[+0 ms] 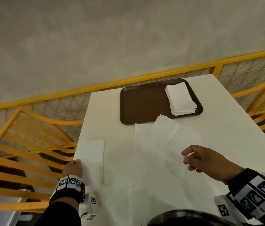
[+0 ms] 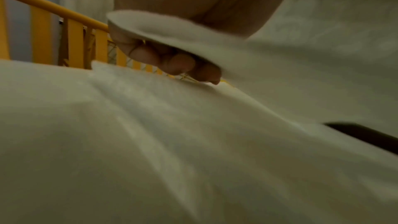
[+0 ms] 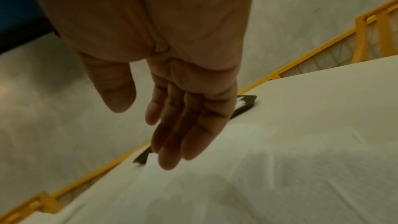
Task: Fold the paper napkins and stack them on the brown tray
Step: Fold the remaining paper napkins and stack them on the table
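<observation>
**Left hand grips one napkin at the table edge; right hand open above the loose sheets**

The white table is the largest thing, and its near edge is cut off at the bottom of the head view. Behind it runs a yellow railing.

On the far part of the table sits the brown tray. It holds a stack of folded napkins at its right end; how many are in it I cannot tell.

Loose unfolded napkins lie overlapped in front of the tray, and their borders are hard to separate from the white table.

The left hand holds a napkin at the left table edge, fingers curled under the paper.

The right hand hovers over the loose napkins, fingers straight, close together, holding nothing.
</observation>
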